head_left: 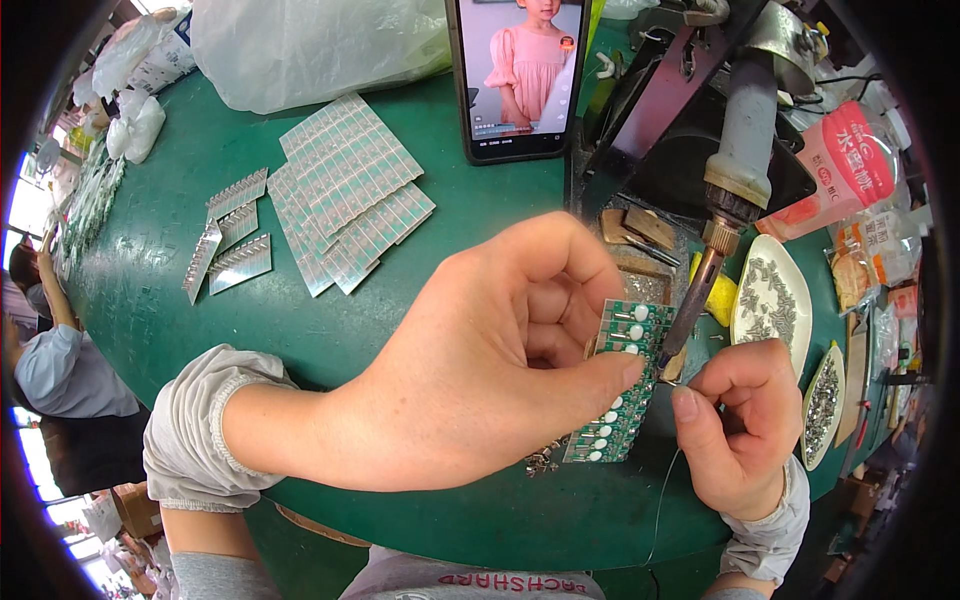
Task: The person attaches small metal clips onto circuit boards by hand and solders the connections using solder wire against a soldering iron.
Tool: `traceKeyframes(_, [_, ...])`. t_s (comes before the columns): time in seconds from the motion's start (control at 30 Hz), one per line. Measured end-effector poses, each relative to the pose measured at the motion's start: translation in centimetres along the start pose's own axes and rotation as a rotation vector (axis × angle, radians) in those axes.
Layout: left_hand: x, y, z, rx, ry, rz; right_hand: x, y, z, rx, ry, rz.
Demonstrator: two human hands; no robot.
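Observation:
My left hand (480,370) is closed on a green circuit board panel (605,435), its thumb lying over the face and the other fingers curled behind. White round parts and small metal parts sit in rows on the panel. Pinched in my right hand (745,425) is a thin solder wire (667,495), whose tail hangs toward the table's front edge. A soldering iron (738,165) points down from above, fixed in a holder. Its tip is at the panel's right edge, close to the wire's end; whether they touch I cannot tell.
Stacked bare board panels (350,175) and several small board strips (240,262) lie left on the green table (330,340). A phone (520,80) stands behind. White dishes of metal parts (768,300) and snack bags (835,170) are right. Another person (75,360) is far left.

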State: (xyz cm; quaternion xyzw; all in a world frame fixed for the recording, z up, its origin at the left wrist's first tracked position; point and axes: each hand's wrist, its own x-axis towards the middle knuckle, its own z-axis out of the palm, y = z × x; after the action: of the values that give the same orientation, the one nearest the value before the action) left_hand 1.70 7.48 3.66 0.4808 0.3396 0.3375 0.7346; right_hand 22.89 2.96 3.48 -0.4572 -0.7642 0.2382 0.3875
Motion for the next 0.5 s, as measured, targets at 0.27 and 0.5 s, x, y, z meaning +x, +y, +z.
traceKeyframes(0.27, [-0.14,0.41,-0.13,0.022,0.005,-0.024,-0.31,-0.08,0.04,0.197,0.014,0.165])
traceKeyframes(0.5, [-0.43,0.25,0.18,0.009,0.013,-0.101,0.06,0.2,0.02,0.074,0.029,0.02])
